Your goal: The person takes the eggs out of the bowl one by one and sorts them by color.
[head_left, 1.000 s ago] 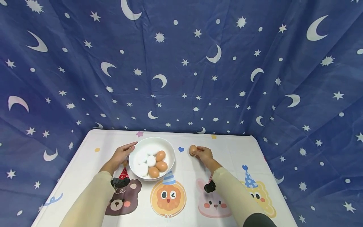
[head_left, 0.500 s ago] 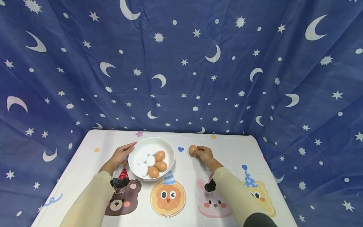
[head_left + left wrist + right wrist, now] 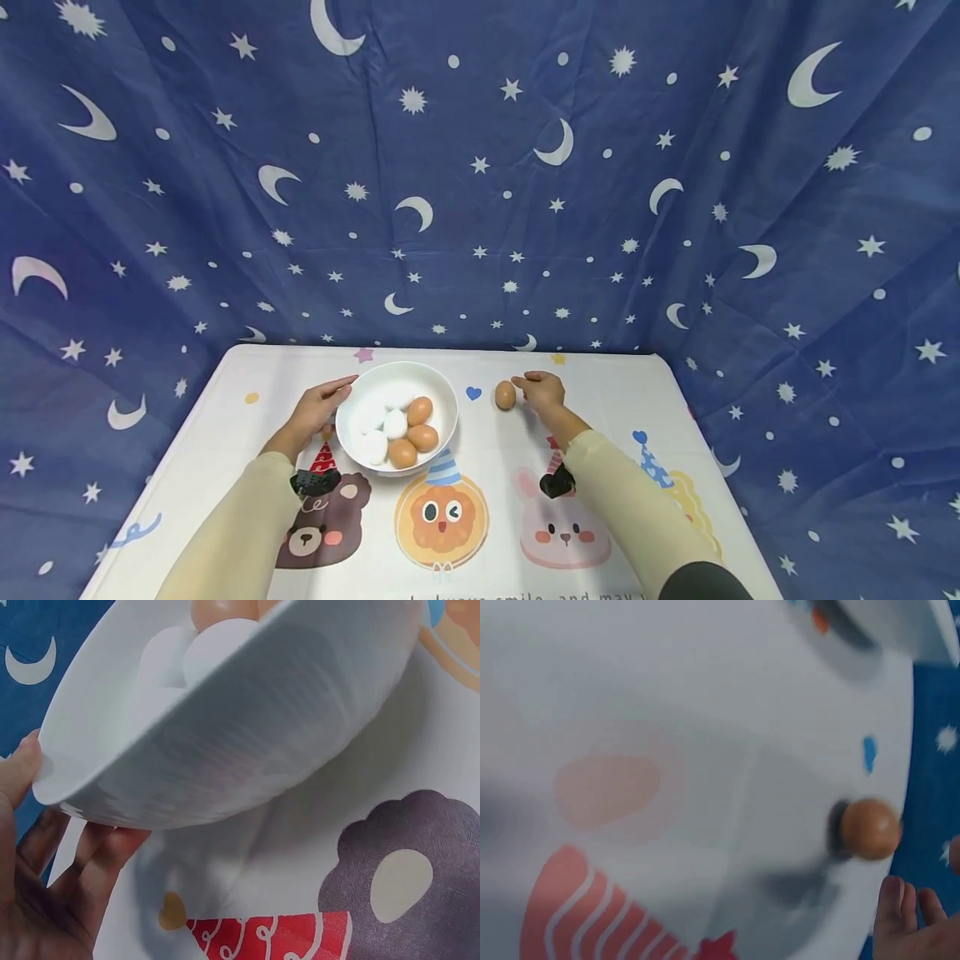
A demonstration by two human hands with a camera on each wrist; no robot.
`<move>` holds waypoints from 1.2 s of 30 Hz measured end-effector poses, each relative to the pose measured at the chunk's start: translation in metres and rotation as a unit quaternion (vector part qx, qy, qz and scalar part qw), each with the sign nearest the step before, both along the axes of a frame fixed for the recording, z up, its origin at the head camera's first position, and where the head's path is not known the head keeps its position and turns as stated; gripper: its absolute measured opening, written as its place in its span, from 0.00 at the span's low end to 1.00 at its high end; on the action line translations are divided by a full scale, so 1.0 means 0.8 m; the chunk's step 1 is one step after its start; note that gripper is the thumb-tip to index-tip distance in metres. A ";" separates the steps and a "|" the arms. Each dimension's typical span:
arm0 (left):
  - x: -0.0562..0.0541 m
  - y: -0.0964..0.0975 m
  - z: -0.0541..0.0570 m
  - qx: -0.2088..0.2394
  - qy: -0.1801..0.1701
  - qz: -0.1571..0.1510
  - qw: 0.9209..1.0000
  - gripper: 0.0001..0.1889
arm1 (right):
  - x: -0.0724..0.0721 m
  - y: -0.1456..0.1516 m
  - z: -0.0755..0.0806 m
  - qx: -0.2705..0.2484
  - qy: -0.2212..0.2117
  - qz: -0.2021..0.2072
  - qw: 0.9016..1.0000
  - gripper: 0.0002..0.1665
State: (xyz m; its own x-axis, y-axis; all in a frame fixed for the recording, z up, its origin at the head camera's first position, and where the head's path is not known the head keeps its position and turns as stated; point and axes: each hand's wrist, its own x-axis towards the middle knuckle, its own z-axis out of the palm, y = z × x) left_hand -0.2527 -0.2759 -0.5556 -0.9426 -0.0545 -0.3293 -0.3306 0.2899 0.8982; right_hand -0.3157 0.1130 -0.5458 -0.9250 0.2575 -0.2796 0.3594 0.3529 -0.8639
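My left hand (image 3: 317,410) rests against the left side of a white bowl (image 3: 447,417). In the left wrist view its thumb touches the rim and its fingers touch the outer wall. Inside the bowl lie brown eggs (image 3: 423,438) and white eggs (image 3: 375,447). A single brown egg (image 3: 506,396) stands upright on the table to the bowl's right. Just to the right of that egg is my right hand (image 3: 544,392), its fingers apart from the egg and holding nothing. The right wrist view shows a gap between the egg (image 3: 871,829) and the fingertips (image 3: 889,894).
A white cloth with cartoon prints covers the table (image 3: 480,533). A dark blue curtain (image 3: 465,300) with moons and stars hangs around its back and sides.
My right hand has let go of the brown egg and moved slightly up and away to the right. The egg stays standing on the table. My left hand remains at the bowl.
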 end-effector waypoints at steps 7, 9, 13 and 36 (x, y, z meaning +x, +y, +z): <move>0.001 -0.006 -0.003 -0.001 -0.002 0.005 1.000 0.25 | 0.017 -0.045 0.025 -0.051 0.021 0.047 0.997 0.22; 0.002 -0.006 -0.003 -0.001 -0.003 0.004 1.000 0.25 | 0.022 -0.059 0.029 -0.059 0.018 0.057 0.996 0.23; 0.002 -0.006 -0.003 -0.008 -0.003 0.005 1.000 0.25 | 0.032 -0.085 0.035 -0.085 0.024 0.080 0.993 0.22; 0.002 0.000 -0.002 0.003 0.009 0.006 1.000 0.28 | 0.079 -0.179 0.037 -0.071 -0.006 0.093 0.993 0.29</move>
State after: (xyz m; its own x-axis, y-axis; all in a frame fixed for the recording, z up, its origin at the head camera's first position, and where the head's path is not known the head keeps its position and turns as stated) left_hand -0.2511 -0.2762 -0.5576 -0.9475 -0.0634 -0.3135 -0.3184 0.2811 0.9053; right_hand -0.2522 -0.0302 -0.5164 -0.9493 0.0402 -0.3117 0.3097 0.2894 -0.9057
